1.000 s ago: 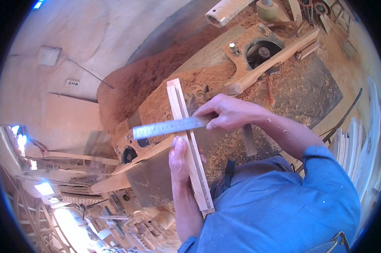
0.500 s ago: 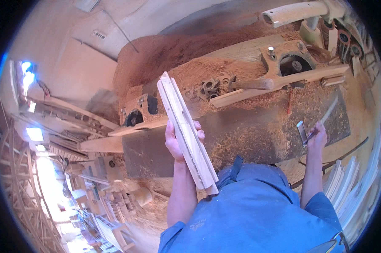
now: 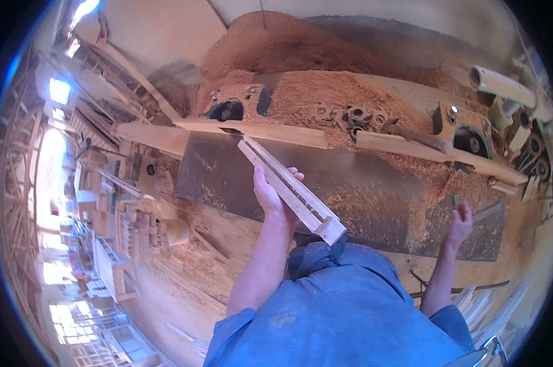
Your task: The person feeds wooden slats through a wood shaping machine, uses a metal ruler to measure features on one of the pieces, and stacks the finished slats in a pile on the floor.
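My left hand [image 3: 276, 192] is wrapped round a pale wooden piece [image 3: 291, 189] with a long groove down its length and a notched near end. The piece slants from the planer-like machine's fence down toward my blue shirt. At the right end of the dark metal table [image 3: 374, 208], my right hand [image 3: 460, 225] has its fingers curled at the corner of a try square. The square's grey blade [image 3: 489, 211] lies low over the table top, and its corner is hidden by the hand.
Wooden fences [image 3: 276, 131] run along the table's far side, beside two cutter housings [image 3: 469, 137] with round spindles. Reddish sawdust [image 3: 270, 46] is heaped behind. Cutter heads [image 3: 357, 115] lie amid the shavings. A wide pipe [image 3: 503, 85] stands far right. Pale strips [image 3: 472, 306] lie lower right.
The try square has gone down to the table with my right hand. The grooved piece has turned in my left hand and tilts further to the left. The whole view has shifted.
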Available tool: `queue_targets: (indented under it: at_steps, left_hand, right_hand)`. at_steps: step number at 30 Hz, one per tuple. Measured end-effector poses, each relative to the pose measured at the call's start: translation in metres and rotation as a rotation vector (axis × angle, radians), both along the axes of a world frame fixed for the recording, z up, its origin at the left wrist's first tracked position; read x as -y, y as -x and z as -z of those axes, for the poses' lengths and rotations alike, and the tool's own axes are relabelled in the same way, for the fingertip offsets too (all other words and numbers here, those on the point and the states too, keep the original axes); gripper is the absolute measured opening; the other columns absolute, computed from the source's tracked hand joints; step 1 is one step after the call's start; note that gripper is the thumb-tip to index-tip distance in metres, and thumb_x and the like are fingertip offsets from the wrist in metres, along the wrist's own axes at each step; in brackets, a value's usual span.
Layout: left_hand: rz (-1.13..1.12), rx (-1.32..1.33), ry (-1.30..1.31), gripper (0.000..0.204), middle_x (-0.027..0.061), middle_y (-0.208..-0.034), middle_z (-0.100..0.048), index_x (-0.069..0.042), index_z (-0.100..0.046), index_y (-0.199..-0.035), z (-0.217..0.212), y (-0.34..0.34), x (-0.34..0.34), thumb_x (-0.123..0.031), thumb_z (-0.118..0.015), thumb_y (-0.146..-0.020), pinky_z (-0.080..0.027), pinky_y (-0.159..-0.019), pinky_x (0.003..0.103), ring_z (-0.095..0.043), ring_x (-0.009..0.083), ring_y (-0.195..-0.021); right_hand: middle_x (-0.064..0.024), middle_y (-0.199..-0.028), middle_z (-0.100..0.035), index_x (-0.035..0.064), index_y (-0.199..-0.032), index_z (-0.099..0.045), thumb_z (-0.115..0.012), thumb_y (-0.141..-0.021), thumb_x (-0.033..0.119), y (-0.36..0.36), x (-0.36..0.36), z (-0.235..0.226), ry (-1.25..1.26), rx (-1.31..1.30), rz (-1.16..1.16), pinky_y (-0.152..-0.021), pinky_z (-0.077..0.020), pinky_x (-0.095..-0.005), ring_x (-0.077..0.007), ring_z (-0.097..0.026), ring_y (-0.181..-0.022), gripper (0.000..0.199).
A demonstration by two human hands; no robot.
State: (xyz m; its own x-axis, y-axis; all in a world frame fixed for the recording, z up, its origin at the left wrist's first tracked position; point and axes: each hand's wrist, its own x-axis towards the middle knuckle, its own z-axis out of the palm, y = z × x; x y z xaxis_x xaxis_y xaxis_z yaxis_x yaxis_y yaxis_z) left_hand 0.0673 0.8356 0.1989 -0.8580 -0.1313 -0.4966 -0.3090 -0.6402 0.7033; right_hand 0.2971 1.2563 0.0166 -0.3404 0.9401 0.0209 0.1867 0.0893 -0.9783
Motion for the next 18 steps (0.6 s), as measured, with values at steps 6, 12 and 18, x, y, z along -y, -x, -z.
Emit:
queue_targets:
  at_steps: [6,12,18]
  left_hand:
    - [-0.069,0.017,-0.049,0.057,0.0171,-0.087,-0.065,-0.005,-0.05,-0.12,0.015,0.013,0.078,-0.057,-0.032,-0.105,-0.058,-0.069,0.042,-0.067,0.03,-0.072]
    - [-0.283,-0.002,-0.149,0.054,0.0142,-0.08,-0.062,-0.005,-0.053,-0.11,0.02,0.011,0.218,-0.058,-0.046,-0.103,-0.059,-0.065,0.042,-0.067,0.0273,-0.069]
    - [-0.7,0.081,0.239,0.045,0.0074,-0.099,-0.063,0.0,-0.057,-0.112,0.12,-0.001,0.319,-0.043,-0.061,-0.103,-0.049,-0.081,0.031,-0.058,0.0124,-0.093]
  right_hand:
    - [-0.0077,-0.114,-0.071,-0.0009,-0.123,-0.068,-0.063,-0.09,-0.001,0.107,0.204,-0.1,0.245,-0.107,-0.733,-0.088,-0.0548,-0.0316,-0.0155,-0.066,-0.099,0.033]
    - [-0.0115,-0.112,-0.072,-0.0037,-0.128,-0.065,-0.07,-0.094,0.035,0.174,0.403,-0.169,0.567,-0.115,-1.34,-0.085,-0.0556,-0.0354,-0.0211,-0.069,-0.1,0.052]
    - [-0.0186,-0.126,-0.068,-0.0077,-0.139,-0.055,-0.076,-0.079,0.01,0.213,0.539,-0.152,0.061,0.447,-1.786,-0.101,-0.052,-0.0394,-0.0252,-0.065,-0.116,0.066]
